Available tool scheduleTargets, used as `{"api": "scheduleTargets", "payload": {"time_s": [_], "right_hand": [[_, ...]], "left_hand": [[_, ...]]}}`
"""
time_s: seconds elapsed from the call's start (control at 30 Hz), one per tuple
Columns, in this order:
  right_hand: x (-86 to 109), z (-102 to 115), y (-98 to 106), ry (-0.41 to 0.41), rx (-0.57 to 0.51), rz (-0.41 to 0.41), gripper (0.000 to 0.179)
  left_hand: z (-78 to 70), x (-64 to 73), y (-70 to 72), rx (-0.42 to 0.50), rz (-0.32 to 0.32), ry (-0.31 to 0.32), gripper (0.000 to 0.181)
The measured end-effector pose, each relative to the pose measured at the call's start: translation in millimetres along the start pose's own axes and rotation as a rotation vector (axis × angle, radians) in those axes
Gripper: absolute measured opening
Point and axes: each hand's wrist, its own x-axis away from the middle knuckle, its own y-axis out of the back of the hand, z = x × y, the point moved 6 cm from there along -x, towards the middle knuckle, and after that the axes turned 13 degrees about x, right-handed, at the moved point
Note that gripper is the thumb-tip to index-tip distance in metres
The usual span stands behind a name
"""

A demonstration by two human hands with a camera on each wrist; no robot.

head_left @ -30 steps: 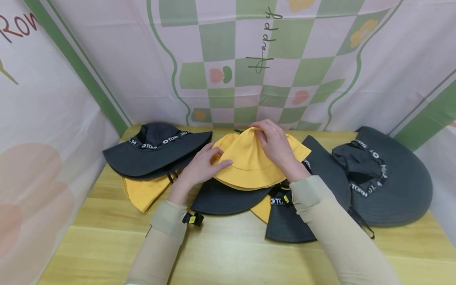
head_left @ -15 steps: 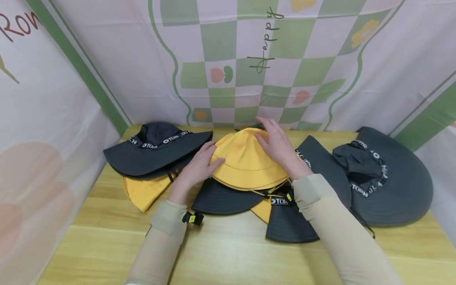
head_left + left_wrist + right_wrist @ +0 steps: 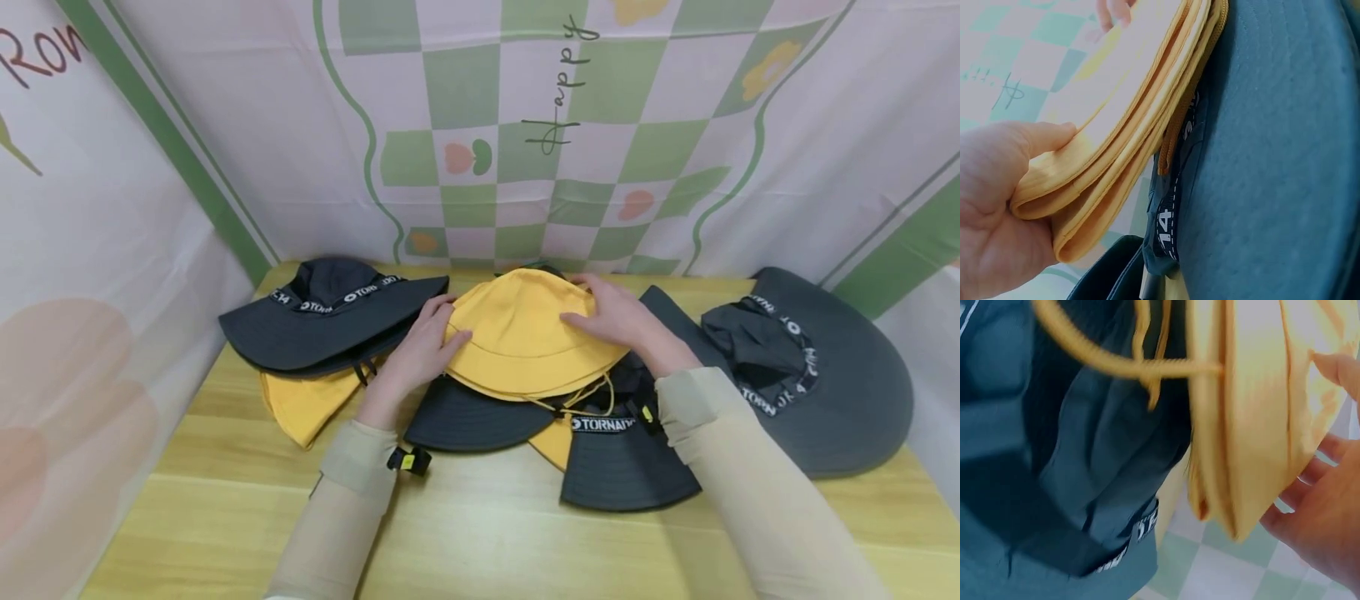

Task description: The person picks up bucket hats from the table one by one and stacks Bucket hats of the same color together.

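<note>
Two flattened yellow bucket hats (image 3: 525,333), one laid over the other, are held between my hands at the middle of the table. My left hand (image 3: 423,342) grips their left end, its thumb on the front and fingers behind; the left wrist view shows the folded brims (image 3: 1104,169) stacked in layers. At the right end my right hand (image 3: 618,312) holds the hats, thumb on the front, fingers round the back edge. A yellow cord (image 3: 1116,365) dangles from the brim. Below lie a dark hat brim (image 3: 480,421) and a dark hat with a lettered band (image 3: 630,475).
At the left, dark hats (image 3: 330,337) lie on a yellow hat (image 3: 307,404). A wide dark hat (image 3: 840,400) lies at the right, its lettered inner band showing. Printed cloth (image 3: 525,192) walls off the back of the wooden table (image 3: 480,533).
My right hand has let go of the pinched crown top and moved right and down to the hats' right end. The crown now lies smoother. My left hand has stayed at the left end.
</note>
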Motion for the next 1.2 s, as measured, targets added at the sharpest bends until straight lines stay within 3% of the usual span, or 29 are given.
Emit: {"api": "scheduleTargets", "payload": {"time_s": [0.27,0.47,0.57,0.77,0.93,1.07,1.2], "right_hand": [[3.5,-9.0,-3.9,0.029,0.012,-0.008,0.061],[3.3,-8.3,-7.5,-0.029,-0.046,-0.023,0.061],[3.0,-6.2,-8.4,-0.041,-0.072,-0.074,0.054],[1.5,2.6,-7.4,0.027,-0.065,-0.250,0.028],[0.7,4.7,-10.6,0.014,-0.040,-0.350,0.022],[-1.0,4.9,-16.6,-0.015,-0.027,-0.379,0.023],[-3.9,3.3,-24.7,-0.013,-0.029,-0.334,0.027]], "left_hand": [[-0.7,1.5,2.5,-0.021,-0.032,0.051,0.052],[-0.2,0.6,3.7,-0.004,-0.054,0.059,0.052],[1.1,0.1,3.0,0.014,-0.046,0.067,0.055],[0.5,-0.8,1.3,0.007,-0.037,0.036,0.056],[-1.4,-1.1,0.7,0.004,-0.021,0.017,0.054],[-3.3,-0.5,0.8,0.005,-0.014,0.005,0.053],[-5.9,0.6,0.6,0.009,-0.013,-0.028,0.055]]}}
